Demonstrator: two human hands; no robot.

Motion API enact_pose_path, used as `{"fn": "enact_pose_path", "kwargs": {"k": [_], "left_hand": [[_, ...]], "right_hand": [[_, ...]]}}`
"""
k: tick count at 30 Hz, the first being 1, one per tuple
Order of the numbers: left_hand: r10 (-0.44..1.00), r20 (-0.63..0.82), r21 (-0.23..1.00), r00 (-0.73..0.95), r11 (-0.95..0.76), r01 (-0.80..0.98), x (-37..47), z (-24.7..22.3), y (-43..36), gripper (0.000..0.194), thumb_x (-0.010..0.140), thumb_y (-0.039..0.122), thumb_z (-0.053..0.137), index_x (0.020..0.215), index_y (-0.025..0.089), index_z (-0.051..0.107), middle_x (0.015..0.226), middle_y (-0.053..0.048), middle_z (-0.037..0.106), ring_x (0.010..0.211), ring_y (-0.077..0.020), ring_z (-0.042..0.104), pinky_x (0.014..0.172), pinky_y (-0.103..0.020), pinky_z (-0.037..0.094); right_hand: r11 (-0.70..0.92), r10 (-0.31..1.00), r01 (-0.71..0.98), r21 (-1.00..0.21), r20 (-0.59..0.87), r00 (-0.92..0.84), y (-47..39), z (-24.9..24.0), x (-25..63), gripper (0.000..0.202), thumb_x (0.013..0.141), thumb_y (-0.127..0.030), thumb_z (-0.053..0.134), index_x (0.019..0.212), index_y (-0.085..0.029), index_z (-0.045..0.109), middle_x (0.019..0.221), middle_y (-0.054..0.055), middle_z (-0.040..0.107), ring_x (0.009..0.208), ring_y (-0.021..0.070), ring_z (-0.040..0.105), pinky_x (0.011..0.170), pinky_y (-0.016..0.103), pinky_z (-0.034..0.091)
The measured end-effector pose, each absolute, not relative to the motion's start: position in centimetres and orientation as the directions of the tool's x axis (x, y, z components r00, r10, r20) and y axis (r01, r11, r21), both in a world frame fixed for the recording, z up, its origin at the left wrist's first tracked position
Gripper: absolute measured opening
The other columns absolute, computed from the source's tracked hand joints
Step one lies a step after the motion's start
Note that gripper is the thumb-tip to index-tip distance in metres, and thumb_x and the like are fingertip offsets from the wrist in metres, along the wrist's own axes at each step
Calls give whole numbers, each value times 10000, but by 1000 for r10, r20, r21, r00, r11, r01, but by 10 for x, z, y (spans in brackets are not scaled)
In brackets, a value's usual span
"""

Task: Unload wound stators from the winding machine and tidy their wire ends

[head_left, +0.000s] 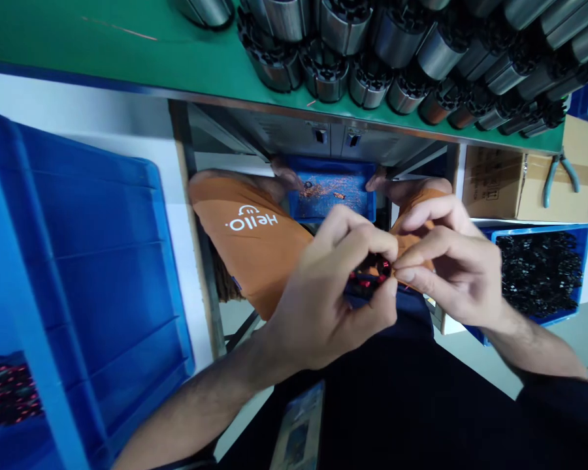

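My left hand (pixel 333 287) grips a small black part with red, coppery windings (pixel 367 281) above my lap. The fingers cover much of that part, so its full shape is hidden. From the other side, my right hand (pixel 455 261) has thumb and forefinger pinched together at the part's edge, close to the left fingertips. What sits in that pinch is too small to make out; a thin reddish strand shows just below it.
Several metal cylinders with black toothed ends (pixel 367 85) stand on the green table (pixel 102 46). Blue bins (pixel 122 281) are at left. Pliers (pixel 549 179) lie on a cardboard box (pixel 494 183), above a bin of black pieces (pixel 541 271). A blue tray (pixel 357 170) with copper scraps lies between my feet.
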State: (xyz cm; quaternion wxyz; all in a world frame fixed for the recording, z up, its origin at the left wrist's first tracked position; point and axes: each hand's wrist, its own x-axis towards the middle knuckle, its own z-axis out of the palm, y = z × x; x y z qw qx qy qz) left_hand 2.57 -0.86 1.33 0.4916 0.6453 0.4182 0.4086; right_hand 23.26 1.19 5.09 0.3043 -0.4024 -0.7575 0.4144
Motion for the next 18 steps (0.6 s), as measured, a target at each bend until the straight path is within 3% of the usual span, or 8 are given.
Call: {"fn": "enact_pose_path", "kwargs": {"k": [3, 5, 6, 8, 11, 14, 16, 18], "left_hand": [[687, -178, 904, 704, 396, -158, 23, -1, -7, 544, 1085, 559, 174, 1073, 216, 597, 719, -14, 656, 437, -126, 536, 437, -272, 461], [667, -194, 876, 719, 448, -180, 20, -13, -10, 708, 1052, 682, 77, 1180, 208, 587, 700, -16, 660, 384, -120, 498, 378, -264, 401], [772, -167, 934, 613, 322, -152, 19, -18, -13, 698, 1022, 764, 205, 1228, 211, 578, 744, -23, 676, 436, -123, 540, 400, -259, 424], [955, 80, 989, 284, -111, 94, 19, -20, -20, 678, 866, 782, 639, 1270, 241, 580, 886, -42, 706, 637, -156, 658, 521, -268, 525], [868, 446, 726, 218, -493, 480, 26, -8, -28, 582, 727, 488, 908, 1197, 276, 638, 1077, -52, 735, 897, -213, 734, 728, -313, 610], [890, 371, 803, 266, -451, 390, 31, 9, -25, 307, 834, 257, 775, 1116, 264, 655, 1034, -7, 759, 899, -179, 750, 774, -288, 611], [922, 198, 936, 331, -279, 216, 30, 16, -20, 272, 867, 228, 700, 1135, 238, 656, 1014, -2, 768, 895, -168, 753, 793, -285, 620], [900, 101, 980, 424, -164, 115, 25, 20, -16, 329, 890, 247, 699, 1215, 227, 648, 1070, -8, 777, 925, -161, 759, 817, -284, 632]], "right_hand": [[556, 719, 430, -711, 151, -679, 19, 65, 245, 192, 876, -180, 766, 1052, -223, 701, 1416, 118, 626, 1317, 252, 624, 1090, 442, 559], [373, 761, 455, -809, -14, -649, 17, 67, 249, 96, 925, -195, 710, 1010, -193, 666, 1371, 146, 680, 1265, 241, 680, 1021, 393, 603], [193, 794, 451, -872, -132, -594, 14, 66, 250, 54, 947, -212, 686, 978, -184, 651, 1302, 148, 716, 1215, 229, 710, 978, 366, 619], [-150, 797, 398, -905, -349, -493, 9, 62, 251, 109, 974, -269, 665, 923, -177, 637, 1171, 132, 761, 1147, 216, 736, 953, 356, 623], [-341, 735, 352, -872, -480, -479, 6, 59, 250, 166, 985, -302, 657, 888, -169, 643, 1176, 124, 760, 1079, 190, 746, 963, 357, 617], [0, 768, 378, -926, -242, -593, 15, 63, 255, 26, 949, -228, 692, 951, -205, 703, 1257, 95, 738, 1088, 193, 736, 968, 379, 623], [336, 658, 301, -892, -6, -753, 27, 68, 261, 177, 863, -179, 781, 999, -290, 755, 1177, 16, 769, 1028, 185, 744, 984, 385, 625], [493, 563, 209, -844, 127, -816, 37, 73, 266, 279, 773, -202, 867, 984, -364, 784, 1074, -35, 791, 993, 197, 751, 1001, 401, 623]]}}
